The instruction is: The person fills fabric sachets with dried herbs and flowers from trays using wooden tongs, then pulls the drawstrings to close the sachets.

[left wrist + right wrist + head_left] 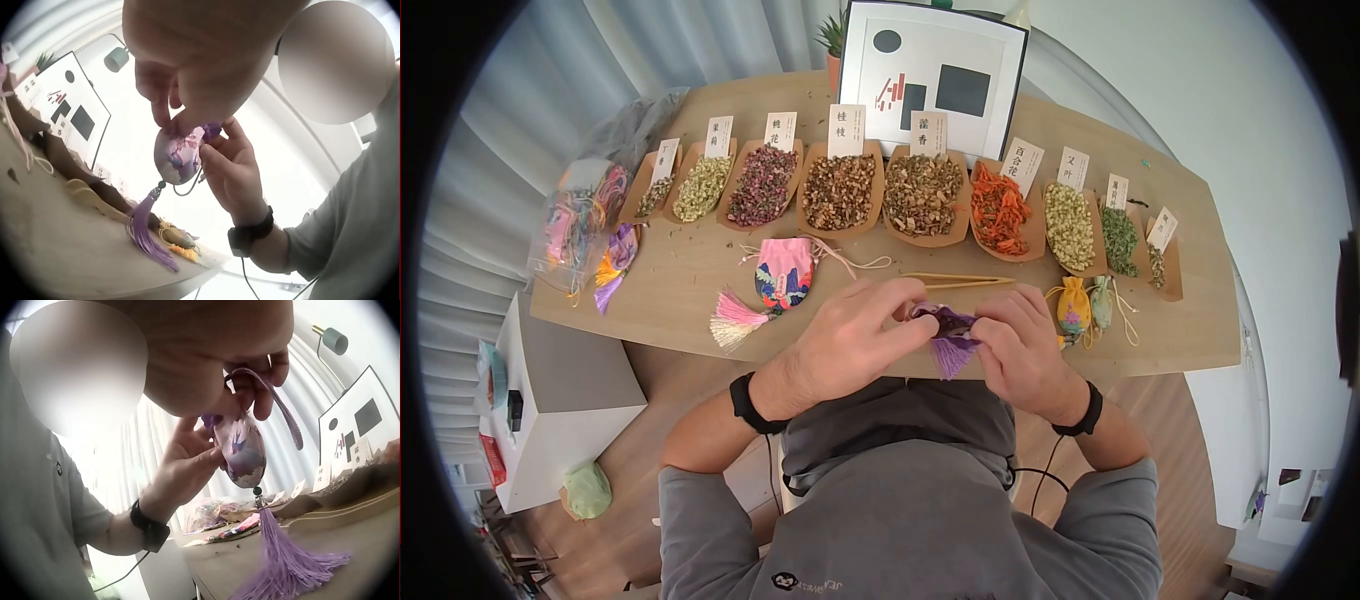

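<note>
Pinching a small purple pouch (245, 459) with both hands: left hand (855, 338) on one side of its mouth, right hand (1022, 350) on the other, fingertips close together. Pouch is up off the surface (680, 290), by its near edge, in front of my torso; mouth faces up, and from the head view I see a dark opening between my fingers. Can't make out what's inside. Purple tassel (281, 556) hangs from the bottom under a green bead (257, 491); a purple cord (284, 415) loops by my right fingers. Just beyond my hands, wooden tongs (985, 282) lie flat. Left of them, a pink pouch (785, 268) with a pink-and-white tassel (737, 320); to the right, a yellow pouch (1074, 305) and a pale green pouch (1101, 303) side by side. Behind all that, nine brown trays (927, 240) in a curved row, dried plant bits in each, label cards (847, 130) standing up; orange petals (1000, 205) right of centre. Far left, a clear plastic bag (565, 225) of colourful stuff, purple-and-yellow pouch (615, 260) beside it. Framed board (935, 60) at the back, potted plant (832, 45) next to it. Black bands (750, 405) on both wrists.
</note>
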Available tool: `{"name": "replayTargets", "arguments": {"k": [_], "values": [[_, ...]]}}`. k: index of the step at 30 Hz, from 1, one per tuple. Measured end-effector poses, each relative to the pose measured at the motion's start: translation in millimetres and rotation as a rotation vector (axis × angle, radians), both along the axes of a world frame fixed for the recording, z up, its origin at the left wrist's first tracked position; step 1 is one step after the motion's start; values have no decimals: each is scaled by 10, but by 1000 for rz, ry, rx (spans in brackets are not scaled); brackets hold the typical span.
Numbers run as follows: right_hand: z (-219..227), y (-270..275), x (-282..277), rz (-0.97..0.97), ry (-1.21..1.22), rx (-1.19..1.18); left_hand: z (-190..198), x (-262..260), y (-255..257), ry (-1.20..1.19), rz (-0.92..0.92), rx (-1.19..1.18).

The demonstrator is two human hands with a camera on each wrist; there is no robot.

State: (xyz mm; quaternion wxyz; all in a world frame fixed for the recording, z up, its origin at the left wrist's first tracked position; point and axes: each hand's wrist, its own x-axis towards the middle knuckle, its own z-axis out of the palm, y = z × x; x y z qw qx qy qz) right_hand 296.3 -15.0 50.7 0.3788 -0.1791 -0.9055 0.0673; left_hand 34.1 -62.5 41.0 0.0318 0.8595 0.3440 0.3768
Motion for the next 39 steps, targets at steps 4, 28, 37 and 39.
{"name": "replayTargets", "arguments": {"k": [4,28,37,39], "values": [[14,-44,27,-11,-87,56,106,-16,6,179,-15,34],[230,-137,240,-60,-319,30,113,190,72,203,-56,217],[88,-109,186,-19,-331,124,115,120,81,359,-146,89],[68,-119,173,-17,-322,138,103,109,89,402,-135,113]]}}
